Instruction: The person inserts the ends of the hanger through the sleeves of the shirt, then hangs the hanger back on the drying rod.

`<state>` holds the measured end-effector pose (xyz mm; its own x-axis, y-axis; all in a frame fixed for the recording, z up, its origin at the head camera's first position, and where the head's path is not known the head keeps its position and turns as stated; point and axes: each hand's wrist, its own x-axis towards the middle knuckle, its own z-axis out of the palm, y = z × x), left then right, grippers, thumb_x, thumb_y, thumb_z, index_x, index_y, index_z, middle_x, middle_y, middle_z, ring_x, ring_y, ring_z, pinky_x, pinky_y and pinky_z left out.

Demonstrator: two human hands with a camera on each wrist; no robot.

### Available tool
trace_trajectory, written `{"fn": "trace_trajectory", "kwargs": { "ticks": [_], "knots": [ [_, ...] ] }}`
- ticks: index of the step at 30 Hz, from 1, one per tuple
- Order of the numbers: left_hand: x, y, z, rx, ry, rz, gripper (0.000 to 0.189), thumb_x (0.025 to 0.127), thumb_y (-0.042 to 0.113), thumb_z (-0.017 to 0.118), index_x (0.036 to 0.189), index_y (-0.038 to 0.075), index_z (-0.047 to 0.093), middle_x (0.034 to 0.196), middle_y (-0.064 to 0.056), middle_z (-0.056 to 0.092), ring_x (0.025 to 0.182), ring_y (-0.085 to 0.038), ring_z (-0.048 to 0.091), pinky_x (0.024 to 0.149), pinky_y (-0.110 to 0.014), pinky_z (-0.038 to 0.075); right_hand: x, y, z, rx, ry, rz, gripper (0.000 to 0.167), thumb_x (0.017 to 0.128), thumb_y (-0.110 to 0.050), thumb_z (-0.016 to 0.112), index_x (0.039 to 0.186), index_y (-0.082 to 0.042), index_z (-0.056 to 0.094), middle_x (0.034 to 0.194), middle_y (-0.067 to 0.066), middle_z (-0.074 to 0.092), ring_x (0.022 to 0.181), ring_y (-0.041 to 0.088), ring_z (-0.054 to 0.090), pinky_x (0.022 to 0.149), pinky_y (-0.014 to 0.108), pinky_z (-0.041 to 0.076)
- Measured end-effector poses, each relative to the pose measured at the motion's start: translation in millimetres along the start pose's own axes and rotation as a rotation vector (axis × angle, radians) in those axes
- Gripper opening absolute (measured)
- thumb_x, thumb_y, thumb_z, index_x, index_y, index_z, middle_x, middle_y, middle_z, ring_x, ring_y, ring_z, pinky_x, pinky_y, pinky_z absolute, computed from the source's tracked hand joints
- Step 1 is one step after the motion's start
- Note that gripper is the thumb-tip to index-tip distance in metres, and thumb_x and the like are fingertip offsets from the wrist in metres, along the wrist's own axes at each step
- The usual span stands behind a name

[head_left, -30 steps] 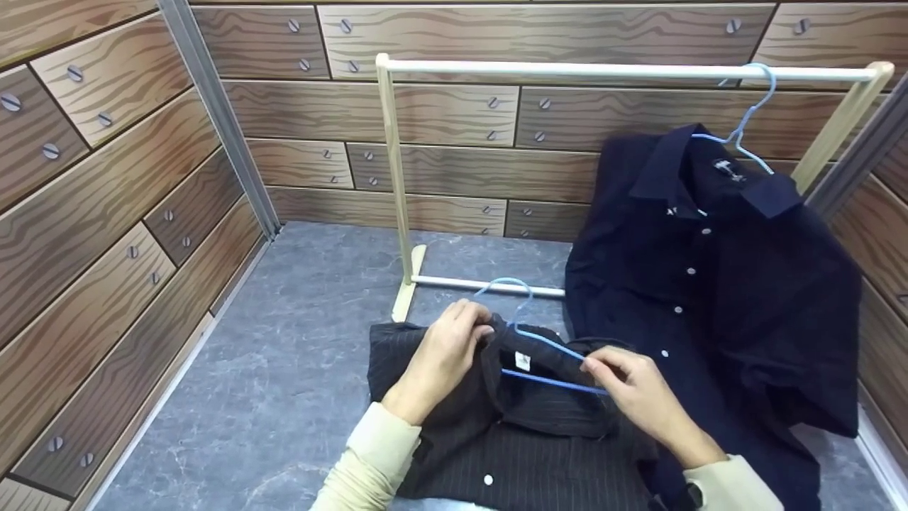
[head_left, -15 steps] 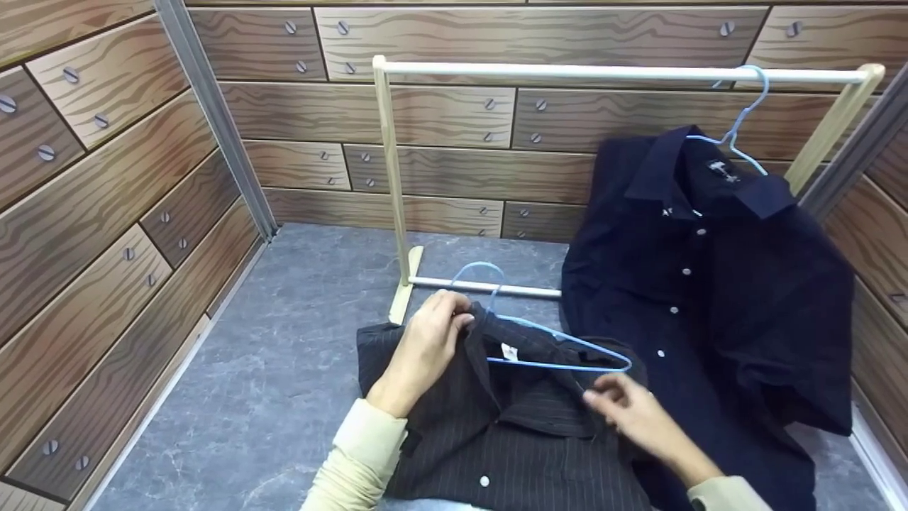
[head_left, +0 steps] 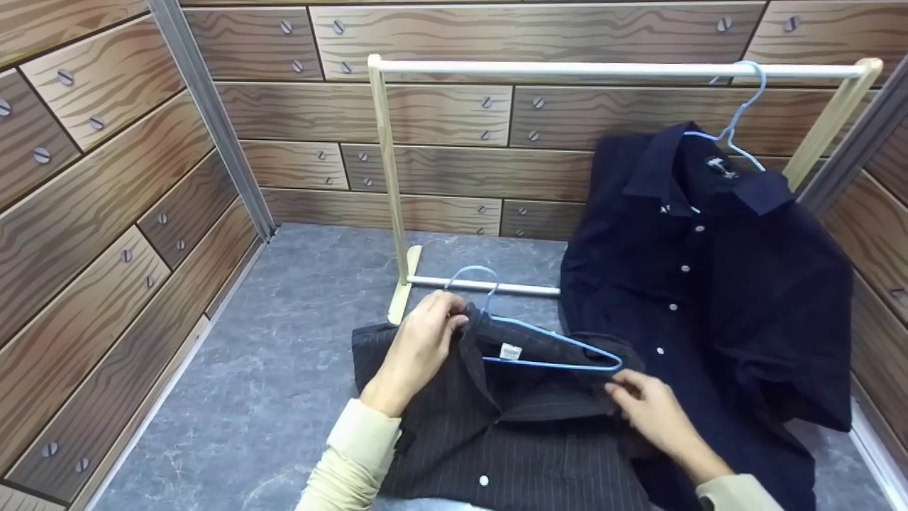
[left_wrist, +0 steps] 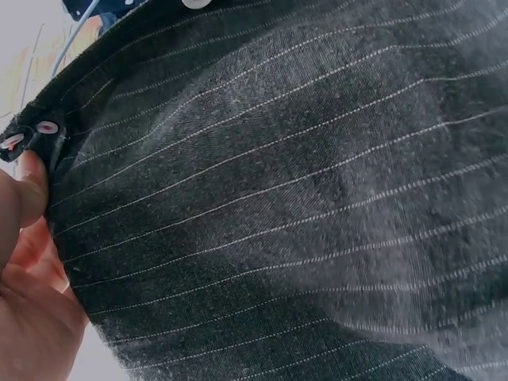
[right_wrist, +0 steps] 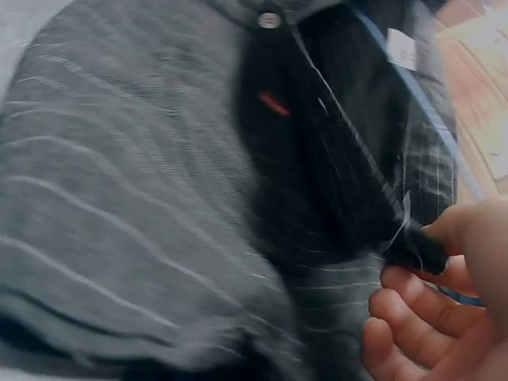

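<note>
A dark pinstriped shirt (head_left: 553, 461) with white buttons lies on the grey floor, its collar held up. My left hand (head_left: 418, 344) pinches the collar at the left; the left wrist view shows the thumb at a buttoned cloth edge. A blue hanger (head_left: 557, 332) leans in the neck opening, its left end hidden inside the shirt. Its right corner shows above the collar, close to my right hand (head_left: 656, 411). In the right wrist view, the thumb and fingers of that hand pinch the shirt's dark collar edge (right_wrist: 421, 246). A white label (head_left: 510, 351) shows inside the neck.
Behind the shirt stands a wooden rack with a white top bar (head_left: 553, 69). A navy shirt (head_left: 624, 262) hangs from it at the right on another blue hanger (head_left: 741, 106). Wood-patterned walls (head_left: 440, 170) enclose the grey floor (head_left: 269, 341), which shows at the left.
My right hand let go of the hanger and moved down and right, taking the collar edge. The hanger shifted left, and its right corner came into sight.
</note>
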<state>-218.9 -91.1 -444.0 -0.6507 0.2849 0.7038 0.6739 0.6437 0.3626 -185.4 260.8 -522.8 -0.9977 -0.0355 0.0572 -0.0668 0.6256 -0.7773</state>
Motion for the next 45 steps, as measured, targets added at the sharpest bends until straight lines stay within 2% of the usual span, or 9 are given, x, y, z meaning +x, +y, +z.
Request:
{"fn": "trace_trajectory", "kwargs": {
  "ticks": [5, 10, 15, 21, 30, 34, 38, 42, 45],
  "knots": [
    [-1.8, -2.0, -3.1, 0.005, 0.003, 0.012, 0.007, 0.093, 0.014, 0.065, 0.096, 0.009, 0.061, 0.09, -0.001, 0.063, 0.086, -0.014, 0.061, 0.08, -0.028, 0.052, 2.1, -9, -17, 0.08, 0.027, 0.034, 0.014, 0.097, -0.016, 0.061, 0.097, -0.004, 0.069, 0.067, 0.004, 0.061, 0.052, 0.011, 0.056, 0.048, 0.025, 0.049],
    [-2.2, -2.4, -3.8, 0.004, 0.013, 0.027, 0.008, 0.091, 0.013, 0.068, 0.094, 0.009, 0.061, 0.089, 0.0, 0.064, 0.086, -0.014, 0.062, 0.079, -0.027, 0.052, 2.2, -20, -30, 0.082, 0.089, 0.008, 0.017, 0.097, -0.016, 0.062, 0.087, -0.004, 0.067, 0.063, 0.0, 0.058, 0.05, 0.011, 0.055, 0.048, 0.025, 0.049],
    [-3.5, -1.4, -2.4, 0.013, 0.011, 0.044, 0.01, 0.09, 0.015, 0.07, 0.091, 0.01, 0.062, 0.088, 0.001, 0.064, 0.085, -0.013, 0.062, 0.078, -0.025, 0.052, 0.7, -38, -41, 0.065, 0.163, -0.042, 0.024, 0.096, -0.014, 0.062, 0.073, -0.007, 0.061, 0.056, -0.006, 0.051, 0.047, 0.008, 0.05, 0.046, 0.024, 0.046],
    [-3.9, 2.3, 2.3, 0.044, 0.022, 0.05, 0.009, 0.09, 0.017, 0.071, 0.09, 0.012, 0.063, 0.088, 0.002, 0.064, 0.084, -0.012, 0.063, 0.077, -0.025, 0.053, -4.2, -67, -51, 0.135, 0.199, -0.103, 0.028, 0.096, -0.01, 0.063, 0.068, -0.007, 0.058, 0.052, -0.006, 0.046, 0.043, 0.006, 0.043, 0.041, 0.025, 0.039],
    [2.4, 14.5, 12.1, 0.012, 0.065, 0.052, 0.009, 0.09, 0.017, 0.071, 0.09, 0.012, 0.064, 0.086, 0.003, 0.064, 0.082, -0.011, 0.064, 0.077, -0.023, 0.053, -12.5, -109, -39, 0.211, 0.183, -0.274, 0.03, 0.091, -0.001, 0.066, 0.065, -0.012, 0.055, 0.054, -0.008, 0.046, 0.045, 0.003, 0.041, 0.04, 0.023, 0.035],
    [6.0, 19.6, 15.3, -0.002, 0.069, 0.044, 0.008, 0.091, 0.017, 0.07, 0.091, 0.012, 0.063, 0.086, 0.003, 0.064, 0.081, -0.011, 0.063, 0.075, -0.024, 0.053, -15.0, -120, -26, 0.189, 0.16, -0.408, 0.033, 0.088, 0.004, 0.068, 0.065, -0.015, 0.054, 0.056, -0.01, 0.045, 0.048, 0.001, 0.04, 0.043, 0.022, 0.034],
    [8.6, 24.1, 17.4, -0.038, 0.08, 0.042, 0.009, 0.09, 0.016, 0.071, 0.09, 0.011, 0.064, 0.084, 0.002, 0.064, 0.078, -0.011, 0.062, 0.073, -0.023, 0.052, -13.9, -128, -11, 0.095, 0.164, -0.655, 0.034, 0.082, 0.007, 0.071, 0.067, -0.019, 0.054, 0.063, -0.011, 0.045, 0.055, 0.0, 0.041, 0.048, 0.016, 0.033],
    [10.6, 29.5, 17.9, -0.097, 0.082, 0.044, 0.009, 0.09, 0.017, 0.071, 0.09, 0.01, 0.065, 0.084, 0.001, 0.065, 0.078, -0.01, 0.062, 0.072, -0.023, 0.052, -10.5, -134, 2, -0.05, 0.216, -0.865, 0.025, 0.079, 0.001, 0.076, 0.072, -0.018, 0.06, 0.081, -0.005, 0.051, 0.072, 0.006, 0.048, 0.065, 0.015, 0.038],
    [12.2, 34.0, 16.9, -0.142, 0.075, 0.039, 0.009, 0.09, 0.017, 0.07, 0.09, 0.01, 0.065, 0.084, 0.001, 0.065, 0.078, -0.009, 0.062, 0.073, -0.022, 0.052, -9.0, -136, 9, -0.176, 0.268, -0.939, 0.016, 0.078, -0.007, 0.077, 0.075, -0.016, 0.065, 0.096, 0.002, 0.056, 0.088, 0.015, 0.051, 0.08, 0.025, 0.037]
  ]
}}
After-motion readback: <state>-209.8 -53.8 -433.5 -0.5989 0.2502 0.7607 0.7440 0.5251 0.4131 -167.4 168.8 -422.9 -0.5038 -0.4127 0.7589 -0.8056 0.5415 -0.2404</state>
